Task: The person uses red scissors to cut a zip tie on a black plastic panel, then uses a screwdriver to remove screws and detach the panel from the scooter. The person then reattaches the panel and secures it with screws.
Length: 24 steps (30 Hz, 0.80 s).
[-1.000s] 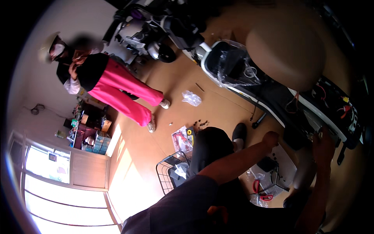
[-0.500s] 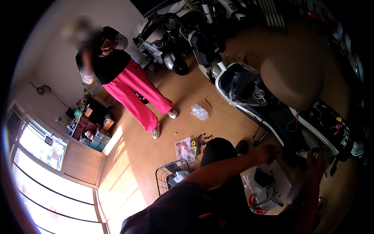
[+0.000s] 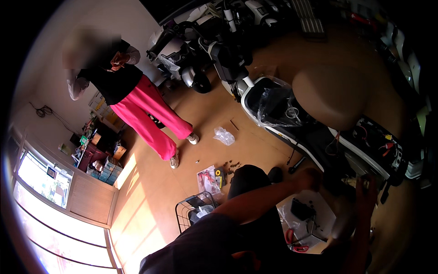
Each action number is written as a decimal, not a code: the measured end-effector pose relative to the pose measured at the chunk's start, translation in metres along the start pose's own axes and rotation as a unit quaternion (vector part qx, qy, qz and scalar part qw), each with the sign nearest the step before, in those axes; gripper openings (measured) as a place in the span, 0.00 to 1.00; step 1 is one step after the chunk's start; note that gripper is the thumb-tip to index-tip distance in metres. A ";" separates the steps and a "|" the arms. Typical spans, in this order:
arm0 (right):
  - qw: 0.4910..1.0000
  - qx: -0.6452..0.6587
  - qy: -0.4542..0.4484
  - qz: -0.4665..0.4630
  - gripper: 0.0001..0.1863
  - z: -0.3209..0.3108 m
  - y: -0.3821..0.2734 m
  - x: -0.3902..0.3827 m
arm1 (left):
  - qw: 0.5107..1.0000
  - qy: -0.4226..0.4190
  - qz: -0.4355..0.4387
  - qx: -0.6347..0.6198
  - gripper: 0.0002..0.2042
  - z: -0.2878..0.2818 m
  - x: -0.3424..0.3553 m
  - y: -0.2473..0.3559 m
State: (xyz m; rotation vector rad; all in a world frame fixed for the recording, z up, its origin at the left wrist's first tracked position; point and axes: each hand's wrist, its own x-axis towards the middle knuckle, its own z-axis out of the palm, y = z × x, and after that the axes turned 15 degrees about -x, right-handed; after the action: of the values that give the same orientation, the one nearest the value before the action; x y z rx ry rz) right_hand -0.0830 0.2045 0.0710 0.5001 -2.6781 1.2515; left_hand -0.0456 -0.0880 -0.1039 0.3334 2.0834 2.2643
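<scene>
A white and black electric scooter (image 3: 273, 130) with a brown round-edged seat (image 3: 333, 98) stands at the right. My left hand (image 3: 311, 179) is beside the scooter's lower side, its fingers curled; anything inside them is hidden. My right hand (image 3: 366, 189) is raised at the rear underside, fingers bent against a small pale metallic part (image 3: 350, 181); dim light hides the exact grip. Below and between my hands, a clear plastic sheet (image 3: 326, 214) holds a black box-shaped part (image 3: 302, 208) and red-handled scissors (image 3: 292, 239).
A person in pink trousers (image 3: 150, 123) stands at the left. A black wire basket (image 3: 182, 212), a packet (image 3: 208, 180) and a crumpled plastic bag (image 3: 224, 136) are on the floor. More scooters (image 3: 182, 68) line the back. Loose wires (image 3: 388, 146) show at the scooter's rear.
The whole view has shifted, so the scene sits further left. My left hand's fingers have drawn in closer together. My right hand stays at the scooter's rear. The standing person's raised arm has moved.
</scene>
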 end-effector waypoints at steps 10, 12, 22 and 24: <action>0.997 -0.003 0.074 0.019 0.15 -0.011 0.022 0.004 | 0.936 0.216 -0.175 -0.215 0.16 0.021 0.005 0.083; 0.994 0.058 0.055 0.078 0.13 -0.013 0.024 0.004 | 0.923 0.230 -0.177 -0.252 0.15 0.025 0.006 0.086; 0.970 0.176 0.023 0.168 0.10 -0.029 0.011 0.001 | 0.894 0.236 -0.191 -0.329 0.17 0.017 0.004 0.092; 0.962 0.190 0.025 0.194 0.10 -0.031 0.008 0.000 | 0.894 0.232 -0.201 -0.325 0.18 0.017 0.002 0.097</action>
State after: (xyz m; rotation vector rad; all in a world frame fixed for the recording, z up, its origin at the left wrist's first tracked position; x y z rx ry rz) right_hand -0.0858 0.2329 0.0847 -0.0299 -2.5752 1.8733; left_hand -0.0338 -0.0804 -0.0069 -0.6602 1.1935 2.7260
